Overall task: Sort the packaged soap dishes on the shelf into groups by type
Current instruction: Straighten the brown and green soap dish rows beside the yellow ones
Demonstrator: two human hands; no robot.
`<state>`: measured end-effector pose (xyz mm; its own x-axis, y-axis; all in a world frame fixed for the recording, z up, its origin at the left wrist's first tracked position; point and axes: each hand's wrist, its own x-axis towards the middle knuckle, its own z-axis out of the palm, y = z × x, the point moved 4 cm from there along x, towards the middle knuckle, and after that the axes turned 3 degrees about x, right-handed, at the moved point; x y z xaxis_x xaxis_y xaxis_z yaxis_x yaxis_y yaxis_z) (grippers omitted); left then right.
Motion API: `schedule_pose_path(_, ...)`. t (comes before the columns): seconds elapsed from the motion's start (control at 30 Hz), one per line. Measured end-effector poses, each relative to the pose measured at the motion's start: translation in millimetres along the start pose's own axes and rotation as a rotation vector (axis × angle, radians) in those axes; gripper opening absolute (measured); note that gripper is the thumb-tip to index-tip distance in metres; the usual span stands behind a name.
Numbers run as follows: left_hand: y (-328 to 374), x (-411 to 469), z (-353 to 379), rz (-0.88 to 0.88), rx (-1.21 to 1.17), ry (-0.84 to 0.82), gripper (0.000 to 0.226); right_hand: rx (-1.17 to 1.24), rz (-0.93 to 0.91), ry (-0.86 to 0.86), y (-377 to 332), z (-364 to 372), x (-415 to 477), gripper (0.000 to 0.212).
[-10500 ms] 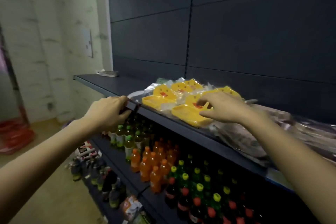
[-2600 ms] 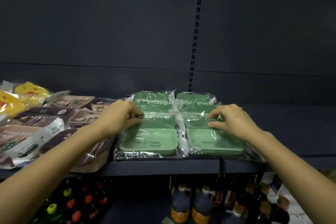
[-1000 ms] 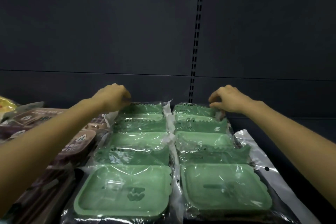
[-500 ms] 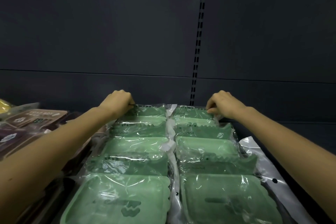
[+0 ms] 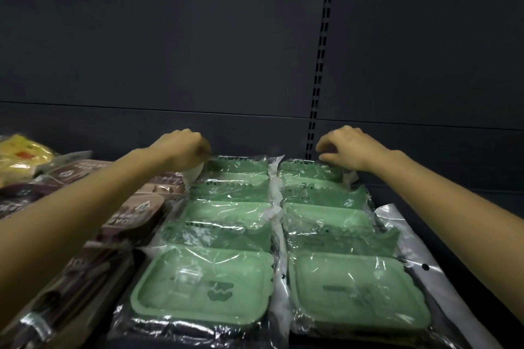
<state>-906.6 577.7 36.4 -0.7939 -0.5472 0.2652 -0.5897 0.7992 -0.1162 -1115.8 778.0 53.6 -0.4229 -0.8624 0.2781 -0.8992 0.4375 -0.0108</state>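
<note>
Green soap dishes in clear plastic wrap lie in two overlapping rows on the dark shelf: a left row [image 5: 207, 286] and a right row [image 5: 357, 292]. My left hand [image 5: 181, 149] pinches the wrap at the far left corner of the left row's rearmost pack. At the back of the right row, my right hand [image 5: 347, 147] has its fingertips curled down onto the rearmost pack's wrap. Brown packaged soap dishes [image 5: 133, 212] are stacked to the left under my left forearm. Yellow duck-shaped packs [image 5: 21, 153] sit at the far left.
The dark back panel [image 5: 198, 51] with a slotted upright [image 5: 321, 65] stands right behind the packs. A loose flap of clear wrap [image 5: 405, 235] lies on the bare shelf [image 5: 467, 207] to the right of the green rows.
Over the last second both hands stayed at the back packs of the green rows, shifting only slightly. Earlier, they were on the yellow packs, then at the front of the green rows.
</note>
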Motion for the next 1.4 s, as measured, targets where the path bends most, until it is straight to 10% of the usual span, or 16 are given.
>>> schedule_pose_path(0.97, -180, -209, -43, 0.059, -0.066, 0.059, 0.025, 0.217, -0.224, 0.067, -264, -19, -66, 0.014)
schedule_pose_path(1.4, -239, -273, 12, 0.287, -0.38, -0.409, 0.084, 0.131, -0.227, -0.148, -361, 15, -144, 0.056)
